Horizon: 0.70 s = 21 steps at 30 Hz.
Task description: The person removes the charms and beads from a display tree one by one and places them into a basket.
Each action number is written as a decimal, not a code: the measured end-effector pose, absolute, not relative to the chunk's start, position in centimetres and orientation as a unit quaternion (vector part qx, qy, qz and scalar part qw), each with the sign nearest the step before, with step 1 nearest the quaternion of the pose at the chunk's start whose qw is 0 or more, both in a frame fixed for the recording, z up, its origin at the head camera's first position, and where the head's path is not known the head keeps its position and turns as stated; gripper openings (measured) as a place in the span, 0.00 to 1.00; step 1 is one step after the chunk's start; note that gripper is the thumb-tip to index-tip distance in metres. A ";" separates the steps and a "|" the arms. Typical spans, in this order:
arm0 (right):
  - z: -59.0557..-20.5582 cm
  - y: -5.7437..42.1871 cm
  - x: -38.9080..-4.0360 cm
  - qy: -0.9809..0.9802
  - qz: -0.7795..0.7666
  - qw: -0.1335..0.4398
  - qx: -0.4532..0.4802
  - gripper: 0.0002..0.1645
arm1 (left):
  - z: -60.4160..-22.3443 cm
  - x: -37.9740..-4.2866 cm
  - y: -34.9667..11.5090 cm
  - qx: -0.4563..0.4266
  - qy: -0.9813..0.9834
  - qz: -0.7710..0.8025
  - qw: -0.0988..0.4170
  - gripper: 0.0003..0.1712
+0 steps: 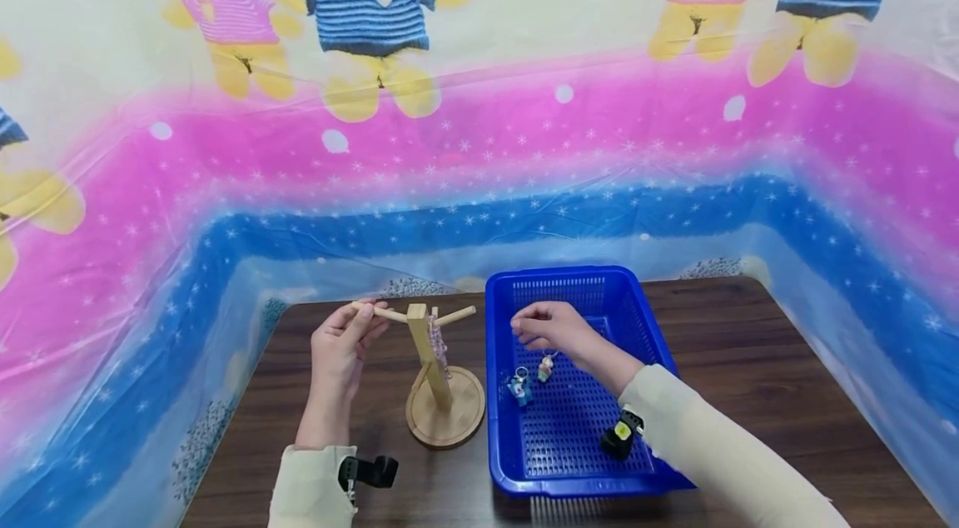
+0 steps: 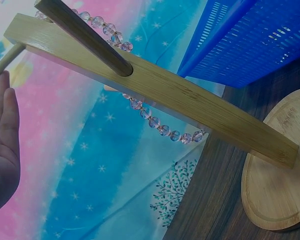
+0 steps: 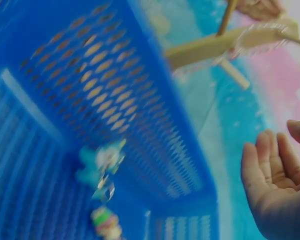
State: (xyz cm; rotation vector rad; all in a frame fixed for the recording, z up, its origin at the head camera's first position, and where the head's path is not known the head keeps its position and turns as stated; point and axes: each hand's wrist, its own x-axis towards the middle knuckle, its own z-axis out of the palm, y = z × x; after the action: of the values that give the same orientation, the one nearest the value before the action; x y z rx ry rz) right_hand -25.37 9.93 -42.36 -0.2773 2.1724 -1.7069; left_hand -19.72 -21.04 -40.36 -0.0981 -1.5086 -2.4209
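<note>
A wooden stand (image 1: pixel 430 361) with pegs and a round base (image 1: pixel 447 420) stands upright on the table. At its left side, my left hand (image 1: pixel 337 349) pinches the end of an upper peg (image 1: pixel 390 314) between thumb and fingers. A pinkish clear beaded string (image 2: pixel 162 129) hangs on the stand, partly hidden by the post. My right hand (image 1: pixel 558 328) hovers over the blue basket (image 1: pixel 498 445), fingers loosely bent with nothing held. Below it in the basket lie a teal-and-white figure keychain (image 1: pixel 520 386) and a smaller keychain figure with a green part (image 3: pixel 107 222).
The basket, with perforated walls, sits just right of the stand on the dark wood table (image 1: pixel 719 328). A printed bear-pattern cloth (image 1: pixel 479 136) rises behind the table and along its sides.
</note>
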 end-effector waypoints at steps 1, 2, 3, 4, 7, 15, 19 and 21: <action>-42.0 9.7 -25.2 0.759 -0.617 0.179 -0.102 0.20 | -40.4 -19.7 -21.0 -0.034 -0.523 -0.839 0.144 0.13; -41.7 9.4 -25.0 0.750 -0.629 0.176 -0.106 0.20 | -40.4 -19.7 -21.0 -0.034 -0.523 -0.839 0.145 0.12; -41.3 9.2 -24.8 0.740 -0.640 0.174 -0.110 0.20 | -40.4 -19.7 -21.0 -0.033 -0.523 -0.839 0.145 0.12; -41.0 8.9 -24.7 0.730 -0.651 0.172 -0.114 0.20 | -40.4 -19.7 -21.0 -0.033 -0.524 -0.839 0.145 0.12; -40.2 8.3 -24.3 0.707 -0.675 0.167 -0.127 0.21 | -40.3 -19.7 -21.0 -0.035 -0.525 -0.838 0.145 0.12; -38.9 6.7 -24.1 0.673 -0.700 0.183 -0.153 0.20 | -40.2 -19.7 -21.1 -0.033 -0.520 -0.842 0.140 0.12; -38.7 6.1 -24.1 0.661 -0.707 0.188 -0.170 0.21 | -40.2 -19.7 -21.1 -0.030 -0.523 -0.841 0.139 0.13; -38.6 5.8 -24.1 0.657 -0.708 0.192 -0.174 0.21 | -40.2 -19.7 -21.1 -0.027 -0.524 -0.840 0.139 0.14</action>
State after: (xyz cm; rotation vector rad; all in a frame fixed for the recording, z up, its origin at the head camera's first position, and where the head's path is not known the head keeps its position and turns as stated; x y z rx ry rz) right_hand -24.12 5.84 -38.64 -0.4871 1.8448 -1.9876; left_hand -19.67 -21.10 -40.20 -0.0772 -1.5163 -2.4278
